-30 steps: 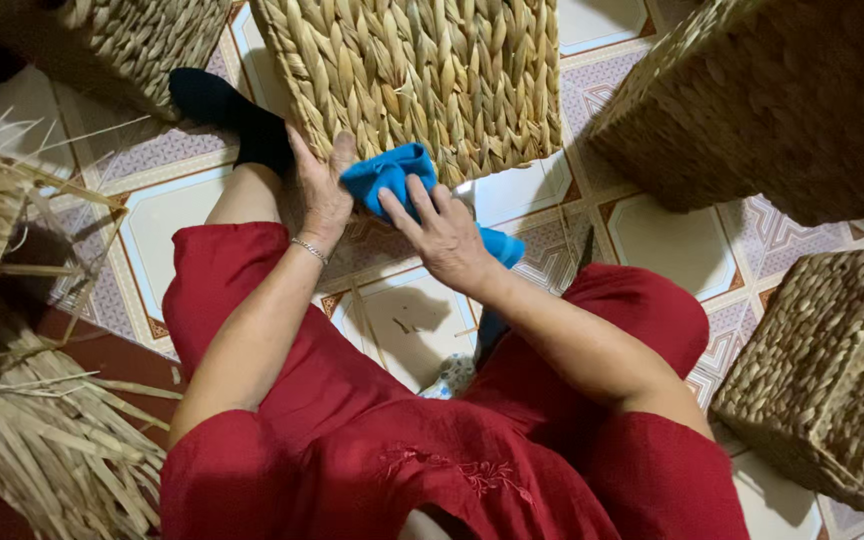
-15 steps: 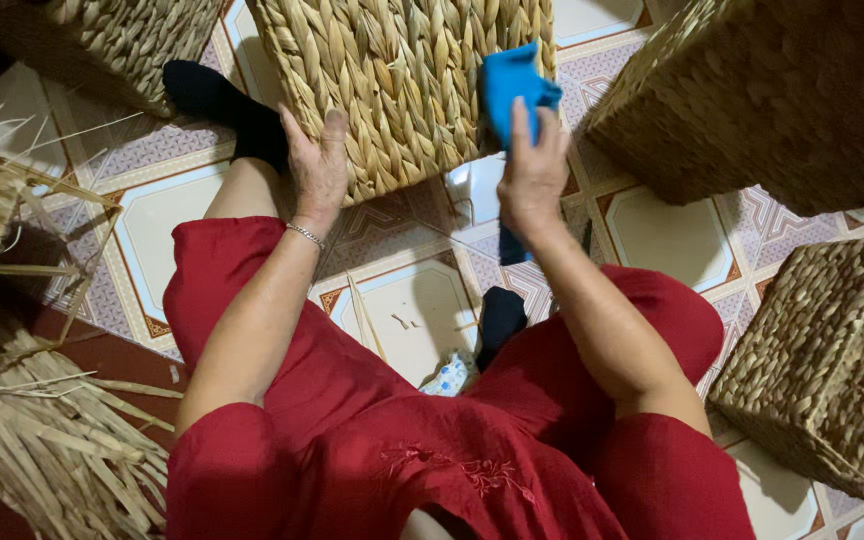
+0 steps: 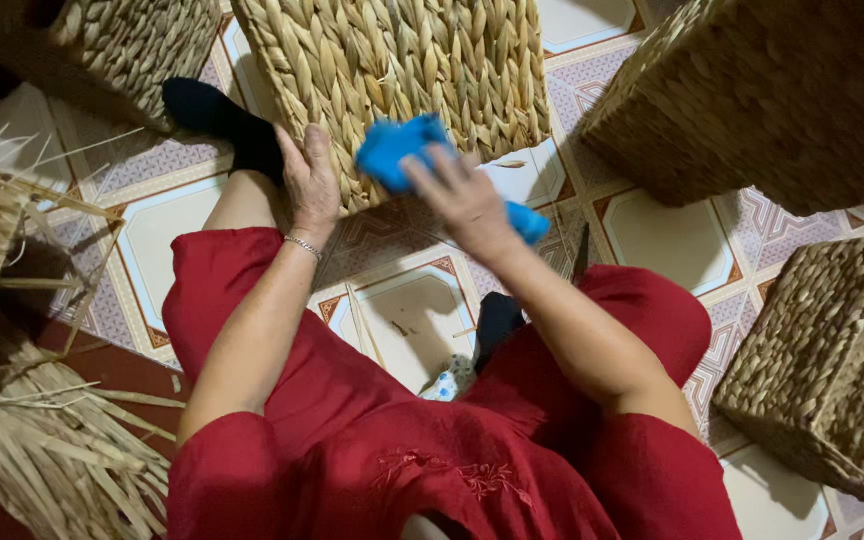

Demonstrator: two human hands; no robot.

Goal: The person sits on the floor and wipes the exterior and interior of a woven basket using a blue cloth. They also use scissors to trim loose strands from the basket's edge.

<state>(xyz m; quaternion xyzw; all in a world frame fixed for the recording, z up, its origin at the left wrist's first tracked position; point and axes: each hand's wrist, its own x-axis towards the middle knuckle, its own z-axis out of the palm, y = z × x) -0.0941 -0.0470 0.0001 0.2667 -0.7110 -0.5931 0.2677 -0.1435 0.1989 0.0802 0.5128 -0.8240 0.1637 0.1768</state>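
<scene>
Now | right hand (image 3: 467,200) clamped on blue cloth (image 3: 397,150) | left hand (image 3: 310,180) flat, fingers spread, on woven basket (image 3: 402,60)

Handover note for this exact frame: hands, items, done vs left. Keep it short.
Left hand: flat against the lower edge of the woven basket, steadying it; holds nothing.
Right hand: pressing a blue cloth on the basket's side face; a second bit of blue shows under the wrist.
Basket stands on the tiled floor between the person's legs; more woven baskets right and top, loose straw at left.
Done: cloth is on the basket's lower middle.
Left: cannot tell how much of the face has been wiped.
</scene>
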